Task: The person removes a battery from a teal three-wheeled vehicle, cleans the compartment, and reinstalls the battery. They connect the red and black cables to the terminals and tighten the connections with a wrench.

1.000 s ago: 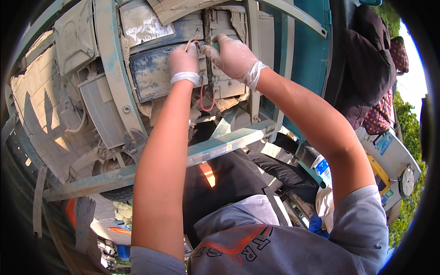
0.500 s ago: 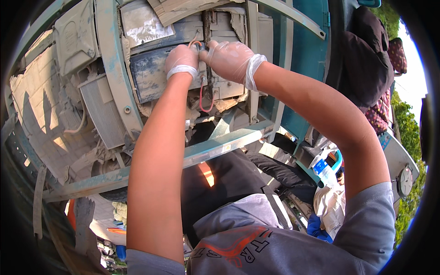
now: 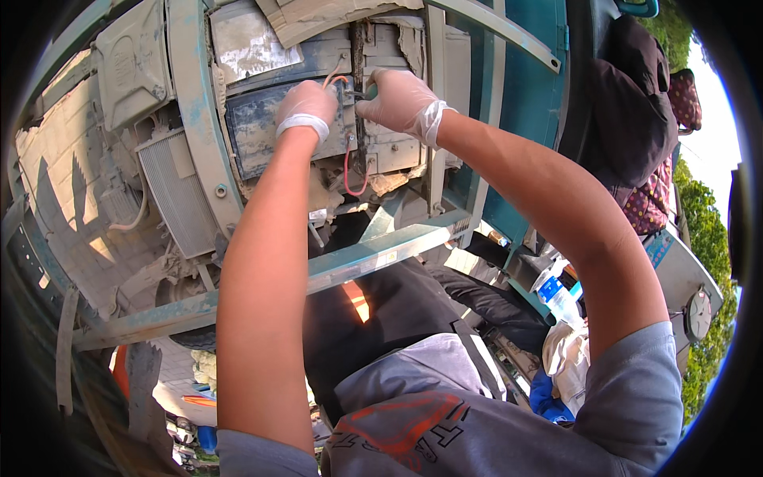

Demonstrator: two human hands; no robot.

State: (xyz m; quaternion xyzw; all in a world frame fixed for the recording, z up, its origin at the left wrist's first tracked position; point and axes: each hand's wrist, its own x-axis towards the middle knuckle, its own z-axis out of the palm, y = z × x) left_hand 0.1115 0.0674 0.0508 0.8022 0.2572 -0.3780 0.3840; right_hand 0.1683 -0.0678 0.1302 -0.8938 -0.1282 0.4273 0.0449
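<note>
Both my hands wear clear thin gloves and work at the inner end of a dusty dark battery (image 3: 254, 131). The fingers of my left hand (image 3: 308, 105) are closed at an orange-red wire (image 3: 338, 79), which loops up from them. My right hand (image 3: 402, 102) pinches a small dark-green tool (image 3: 371, 92) with a thin metal end pointing left to the battery's terminal; its kind is mostly hidden by the fingers. Lower down, a red wire (image 3: 347, 176) joins this battery to the one beside it (image 3: 393, 151).
A teal metal frame bar (image 3: 389, 256) runs across below my hands, with uprights (image 3: 203, 119) on both sides. A finned metal box (image 3: 179, 191) is at left. Cardboard (image 3: 318, 20) lies above the batteries. A dark bundle (image 3: 632, 99) and a clear bottle (image 3: 558, 296) are at right.
My left hand has moved slightly left and my right hand slightly right, so a gap now separates them. The tool and the terminal end show between them.
</note>
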